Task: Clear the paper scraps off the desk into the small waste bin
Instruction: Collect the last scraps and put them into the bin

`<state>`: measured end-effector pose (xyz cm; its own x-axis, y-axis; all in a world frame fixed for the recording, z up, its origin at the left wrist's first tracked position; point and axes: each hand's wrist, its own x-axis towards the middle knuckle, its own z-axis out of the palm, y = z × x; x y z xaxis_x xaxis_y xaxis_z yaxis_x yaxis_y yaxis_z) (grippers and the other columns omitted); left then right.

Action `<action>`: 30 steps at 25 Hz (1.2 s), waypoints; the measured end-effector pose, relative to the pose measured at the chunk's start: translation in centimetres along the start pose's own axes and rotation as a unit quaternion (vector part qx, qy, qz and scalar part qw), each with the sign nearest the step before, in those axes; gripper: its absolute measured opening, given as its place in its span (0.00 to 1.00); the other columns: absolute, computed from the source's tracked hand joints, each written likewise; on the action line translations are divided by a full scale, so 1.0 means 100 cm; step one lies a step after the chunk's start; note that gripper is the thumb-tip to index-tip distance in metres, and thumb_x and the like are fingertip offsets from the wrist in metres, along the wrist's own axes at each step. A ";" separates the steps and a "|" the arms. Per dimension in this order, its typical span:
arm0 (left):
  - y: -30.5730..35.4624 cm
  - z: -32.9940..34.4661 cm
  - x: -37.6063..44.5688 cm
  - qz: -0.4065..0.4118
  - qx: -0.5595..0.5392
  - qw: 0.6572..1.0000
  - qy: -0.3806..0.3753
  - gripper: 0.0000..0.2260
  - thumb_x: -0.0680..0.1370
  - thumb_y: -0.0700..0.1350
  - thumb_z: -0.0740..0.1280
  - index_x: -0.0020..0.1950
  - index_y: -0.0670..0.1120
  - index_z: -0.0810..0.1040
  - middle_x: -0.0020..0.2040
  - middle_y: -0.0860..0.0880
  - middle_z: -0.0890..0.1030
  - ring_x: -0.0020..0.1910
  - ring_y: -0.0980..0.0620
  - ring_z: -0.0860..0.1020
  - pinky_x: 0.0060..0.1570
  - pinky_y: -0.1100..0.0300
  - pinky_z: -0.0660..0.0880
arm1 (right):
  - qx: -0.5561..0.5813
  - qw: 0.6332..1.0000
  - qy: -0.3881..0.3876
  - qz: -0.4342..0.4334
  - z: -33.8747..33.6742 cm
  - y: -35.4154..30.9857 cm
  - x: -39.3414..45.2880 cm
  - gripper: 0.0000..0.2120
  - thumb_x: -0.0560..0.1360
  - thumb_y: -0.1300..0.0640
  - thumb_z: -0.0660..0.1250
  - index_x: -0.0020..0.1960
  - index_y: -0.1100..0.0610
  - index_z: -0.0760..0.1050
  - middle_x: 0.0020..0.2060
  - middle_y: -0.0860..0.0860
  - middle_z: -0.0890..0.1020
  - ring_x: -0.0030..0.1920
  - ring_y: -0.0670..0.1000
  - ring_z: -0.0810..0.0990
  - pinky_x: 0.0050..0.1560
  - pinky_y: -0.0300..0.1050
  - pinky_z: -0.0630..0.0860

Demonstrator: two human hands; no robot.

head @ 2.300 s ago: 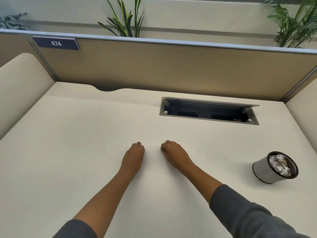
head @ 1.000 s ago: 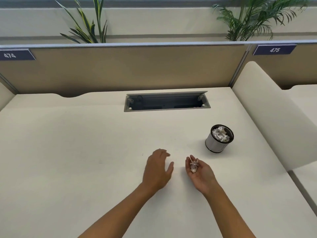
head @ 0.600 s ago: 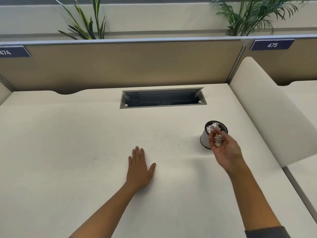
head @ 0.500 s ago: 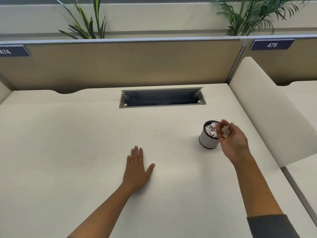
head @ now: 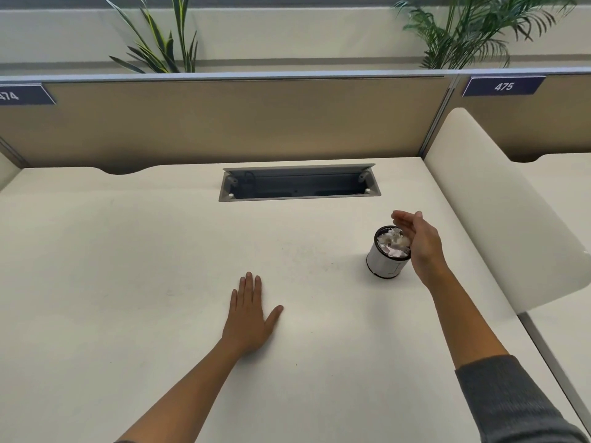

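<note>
A small white waste bin (head: 383, 263) with a dark rim stands on the cream desk (head: 128, 282), right of centre. Crumpled white paper scraps (head: 392, 242) fill it to the top. My right hand (head: 419, 239) hovers over the bin's right rim, tilted on edge with straight fingers and nothing in it. My left hand (head: 251, 314) lies flat on the desk, palm down, fingers spread, well left of the bin. I see no loose scraps on the desk surface.
An open grey cable tray (head: 299, 183) is sunk into the desk at the back. A tan partition (head: 224, 123) closes the far side, and a rounded cream divider (head: 499, 199) stands to the right of the bin. Plants rise behind the partition.
My right hand carried a paper scrap to the bin and now tilts over it with straight fingers, the scrap gone from it. My left hand flattened and stayed on the desk.
</note>
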<state>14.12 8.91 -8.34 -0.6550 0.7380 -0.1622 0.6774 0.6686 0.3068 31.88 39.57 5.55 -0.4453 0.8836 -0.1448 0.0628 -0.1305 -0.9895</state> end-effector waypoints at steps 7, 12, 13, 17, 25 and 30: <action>-0.001 -0.009 -0.003 0.007 -0.136 0.991 0.017 0.39 0.78 0.62 0.61 0.80 0.46 0.45 0.80 0.53 0.43 0.79 0.53 0.41 0.77 0.57 0.39 | -0.031 0.997 0.032 -0.055 -0.007 -0.001 -0.007 0.17 0.84 0.54 0.52 0.57 0.54 0.80 0.56 0.49 0.84 0.62 0.44 0.78 0.54 0.34 0.71; -0.024 -0.019 -0.015 -0.082 -0.296 0.943 0.126 0.35 0.77 0.52 0.69 0.79 0.51 0.55 0.75 0.60 0.59 0.77 0.58 0.54 0.76 0.59 0.51 | -0.100 0.984 0.024 -0.148 0.045 0.005 -0.029 0.09 0.80 0.60 0.62 0.53 0.55 0.80 0.49 0.48 0.84 0.53 0.43 0.81 0.53 0.29 0.72; -0.028 -0.020 -0.017 -0.101 -0.285 0.945 0.122 0.37 0.76 0.54 0.69 0.79 0.51 0.53 0.74 0.62 0.57 0.77 0.61 0.50 0.77 0.58 0.48 | -0.114 0.980 -0.011 -0.161 0.063 0.012 -0.039 0.08 0.79 0.63 0.63 0.53 0.56 0.80 0.48 0.49 0.84 0.51 0.43 0.80 0.52 0.29 0.72; -0.033 -0.024 -0.016 -0.083 -0.263 0.959 0.068 0.43 0.75 0.58 0.70 0.80 0.49 0.48 0.79 0.58 0.51 0.74 0.67 0.42 0.75 0.61 0.38 | -0.206 0.951 -0.186 -0.134 0.130 0.060 -0.079 0.07 0.78 0.62 0.66 0.53 0.54 0.80 0.50 0.45 0.84 0.52 0.42 0.81 0.56 0.34 0.75; -0.047 -0.035 -0.017 -0.042 -0.275 0.960 -0.017 0.52 0.69 0.60 0.74 0.80 0.49 0.43 0.80 0.58 0.43 0.78 0.60 0.38 0.75 0.59 0.34 | -0.366 0.864 -0.326 -0.112 0.207 0.105 -0.086 0.15 0.77 0.57 0.68 0.63 0.56 0.77 0.57 0.52 0.79 0.57 0.49 0.77 0.61 0.44 0.74; -0.050 -0.035 -0.017 -0.038 -0.276 0.960 -0.014 0.52 0.69 0.61 0.74 0.80 0.49 0.44 0.80 0.57 0.43 0.78 0.59 0.38 0.75 0.57 0.35 | -0.422 0.830 -0.325 -0.162 0.233 0.105 -0.081 0.07 0.76 0.58 0.69 0.53 0.57 0.81 0.49 0.52 0.79 0.51 0.51 0.79 0.52 0.49 0.76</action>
<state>10.71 4.05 -6.34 -0.6812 0.6964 -0.2260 0.3430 0.5762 0.7419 15.38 20.57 -3.62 -0.9320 0.3452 -0.1106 0.3275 0.6711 -0.6651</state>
